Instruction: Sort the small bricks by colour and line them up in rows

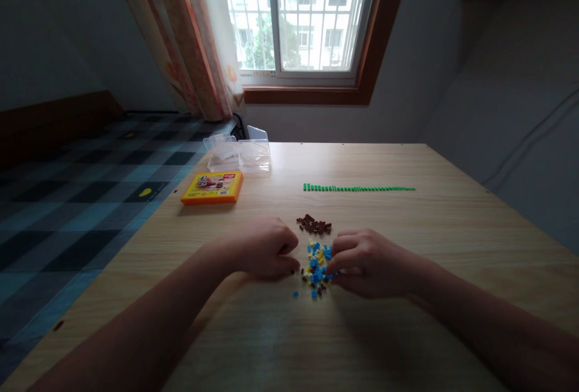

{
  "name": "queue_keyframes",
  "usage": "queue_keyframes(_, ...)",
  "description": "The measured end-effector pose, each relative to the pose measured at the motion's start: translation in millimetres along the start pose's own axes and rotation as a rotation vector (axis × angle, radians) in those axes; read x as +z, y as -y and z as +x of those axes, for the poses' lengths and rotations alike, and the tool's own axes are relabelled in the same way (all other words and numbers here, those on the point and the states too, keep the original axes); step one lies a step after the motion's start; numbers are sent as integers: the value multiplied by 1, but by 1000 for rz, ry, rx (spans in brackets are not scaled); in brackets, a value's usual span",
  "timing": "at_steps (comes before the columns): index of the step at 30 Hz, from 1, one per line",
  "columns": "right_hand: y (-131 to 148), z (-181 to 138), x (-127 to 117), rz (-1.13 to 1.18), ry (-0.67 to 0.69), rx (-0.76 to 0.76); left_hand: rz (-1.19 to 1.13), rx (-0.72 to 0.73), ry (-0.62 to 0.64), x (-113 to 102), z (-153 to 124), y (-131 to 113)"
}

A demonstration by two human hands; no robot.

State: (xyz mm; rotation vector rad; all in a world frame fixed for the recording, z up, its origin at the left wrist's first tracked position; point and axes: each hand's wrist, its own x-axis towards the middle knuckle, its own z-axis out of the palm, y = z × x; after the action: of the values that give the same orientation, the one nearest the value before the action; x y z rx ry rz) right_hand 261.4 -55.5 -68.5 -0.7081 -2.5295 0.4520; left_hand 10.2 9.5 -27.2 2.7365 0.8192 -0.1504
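A mixed heap of small blue, yellow and brown toy bricks (pixel 316 271) lies on the table between my hands. My left hand (pixel 269 248) is at its left side, fingers curled in, with the thumb tip beside a tiny dark brick (pixel 293 271). What the curled fingers hold, if anything, is hidden. From the right, my right hand (pixel 368 262) reaches into the heap, its fingers apart and their tips touching blue bricks (pixel 329 252). Just beyond the heap is a separate pile of brown bricks (pixel 314 225).
Green bricks (pixel 357 189) form a long row farther back on the wooden table (pixel 452 229). A yellow-orange box (pixel 212 187) lies at the left, with clear plastic containers (pixel 246 155) behind it. Beside the table is a bed with a checked cover (pixel 113 199).
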Motion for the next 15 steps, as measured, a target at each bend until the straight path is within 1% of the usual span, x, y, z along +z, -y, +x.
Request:
queue_keyframes(5,1,1,2,-11,7,-26,-3,1,-6,0,0,0)
queue_keyframes(11,-4,-1,-5,8,-14,24,6,-3,-9,-1,0,1)
queue_keyframes(15,-8,-5,-8,-20,23,66,13,-9,7,-1,0,1)
